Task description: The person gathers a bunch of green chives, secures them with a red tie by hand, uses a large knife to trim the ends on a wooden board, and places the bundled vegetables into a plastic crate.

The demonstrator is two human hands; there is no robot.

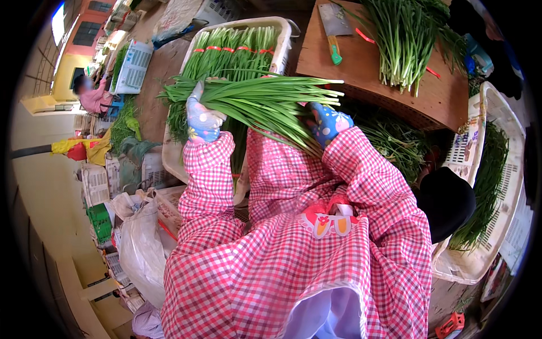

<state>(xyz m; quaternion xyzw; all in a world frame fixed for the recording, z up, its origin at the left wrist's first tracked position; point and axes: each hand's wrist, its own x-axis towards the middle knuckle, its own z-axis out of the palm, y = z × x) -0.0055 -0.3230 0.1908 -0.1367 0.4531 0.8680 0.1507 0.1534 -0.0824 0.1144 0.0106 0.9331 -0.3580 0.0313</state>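
Note:
A loose bunch of garlic chives (262, 93) lies across both my gloved hands, leaves to the left and pale stem ends to the right. My left hand (205, 116), in a patterned glove, grips the leafy part, its thumb over the leaves. At the stem end, my right hand (332, 123) in a blue flowered glove has its fingers among the stems, partly hidden by them. The stems fan into an upper and a lower group there. Under and behind the bunch stands a white plastic crate (171, 159) holding several chive bundles (237, 55) tied with red bands.
On a wooden board (364, 91) at the upper right lie a cleaver (334, 31), more chives (406, 46) and red ties (365, 36). Loose greens (389, 140) lie below it. Another crate (457, 271) with chives stands right. A person (95, 95) sits at far left.

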